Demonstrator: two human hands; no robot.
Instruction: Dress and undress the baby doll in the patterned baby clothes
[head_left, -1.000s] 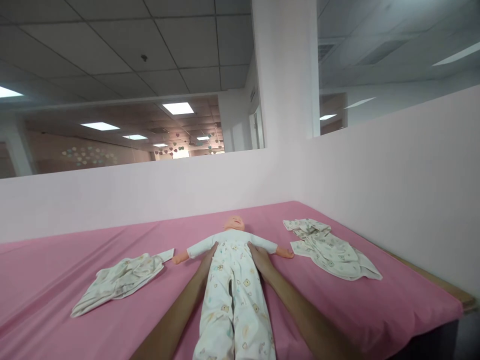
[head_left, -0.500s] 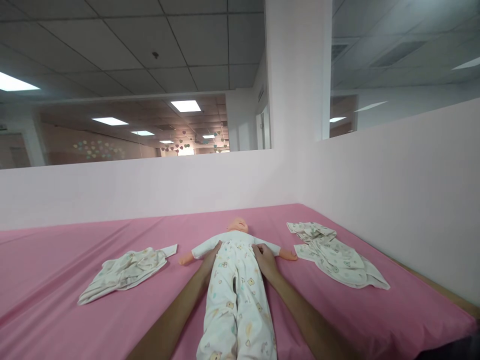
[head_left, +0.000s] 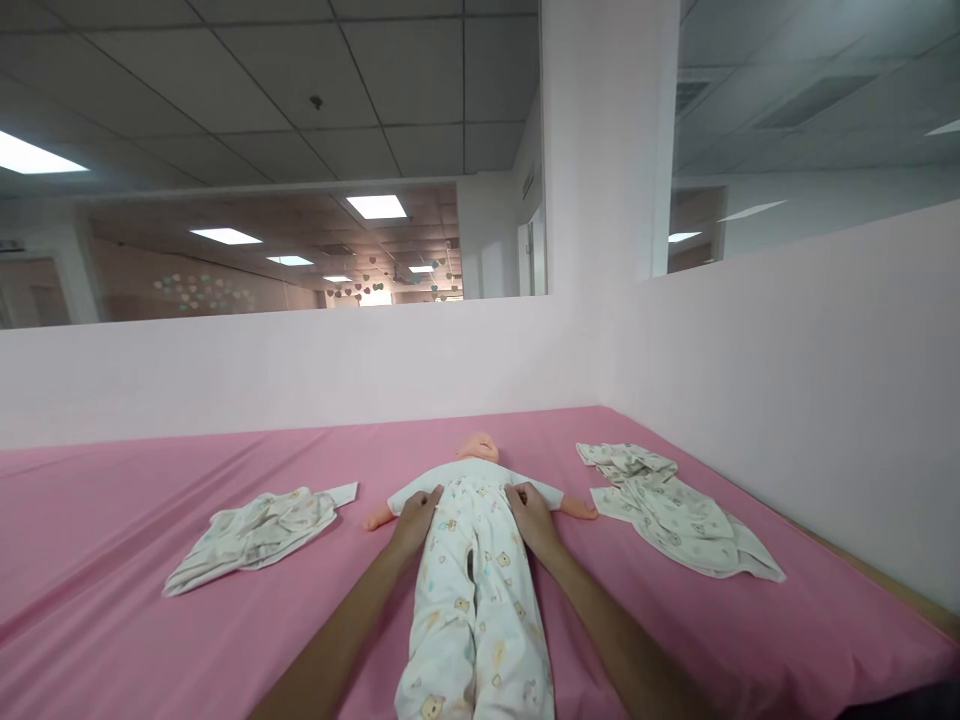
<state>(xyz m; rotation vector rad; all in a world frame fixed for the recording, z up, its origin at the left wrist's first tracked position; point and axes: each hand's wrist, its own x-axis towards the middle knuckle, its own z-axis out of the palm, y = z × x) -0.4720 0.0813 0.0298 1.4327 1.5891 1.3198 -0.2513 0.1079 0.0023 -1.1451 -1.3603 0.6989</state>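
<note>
A baby doll (head_left: 480, 447) lies on its back on the pink sheet, arms spread, its head toward the wall. It wears a white long-sleeved top (head_left: 466, 470) and white baby pants (head_left: 499, 590) with a small bear print. My left hand (head_left: 417, 520) pinches the pants' waistband at the left hip. At the opposite hip, my right hand (head_left: 532, 516) has its fingers closed on the waistband. The doll's legs and feet are covered by the pants, which run past the bottom edge of the view.
On the left lies a crumpled white printed baby garment (head_left: 259, 535). Another printed garment (head_left: 679, 515) is spread on the right. Pink sheeting (head_left: 315, 620) covers the surface. A low white wall (head_left: 285, 375) with windows above borders the back and right sides.
Both hands stay at the pants' waistband; the left hand's fingers have shifted slightly. The whole view has moved a little with the camera. The garments lie unchanged.
</note>
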